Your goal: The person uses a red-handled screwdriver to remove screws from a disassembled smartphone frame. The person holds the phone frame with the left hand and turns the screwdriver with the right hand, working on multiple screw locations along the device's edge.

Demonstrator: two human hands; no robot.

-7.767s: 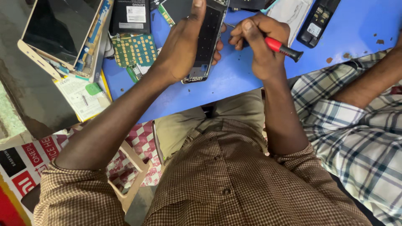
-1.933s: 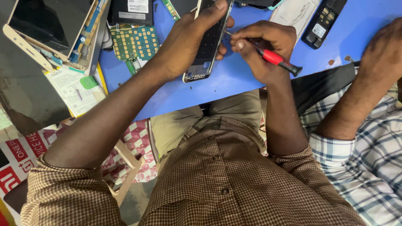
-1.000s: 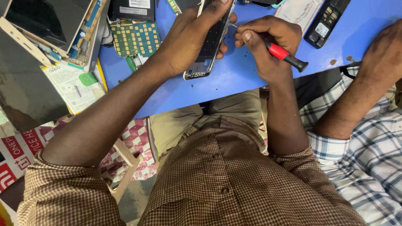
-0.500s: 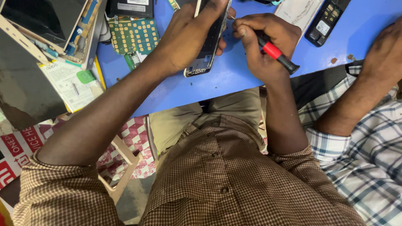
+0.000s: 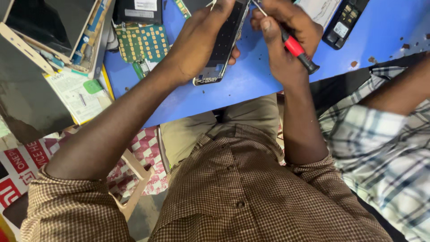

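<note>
My left hand grips an opened phone body, dark inside with a silver frame, tilted above the blue table. My right hand holds a screwdriver with a red and black handle; its thin metal shaft points up and left toward the phone's upper end. The tip is near the top edge of the view and partly cut off. Both hands are close together over the table's near edge.
A green keypad circuit board lies left of the phone, below a black device. A stack of boxes, screens and a paper leaflet fills the left. A small black phone lies at the right. Another person's arm in a plaid sleeve is beside me.
The view has shifted slightly; my hands, the phone and the screwdriver sit a little higher in the frame. The other person's arm has drawn back from the table toward the right.
</note>
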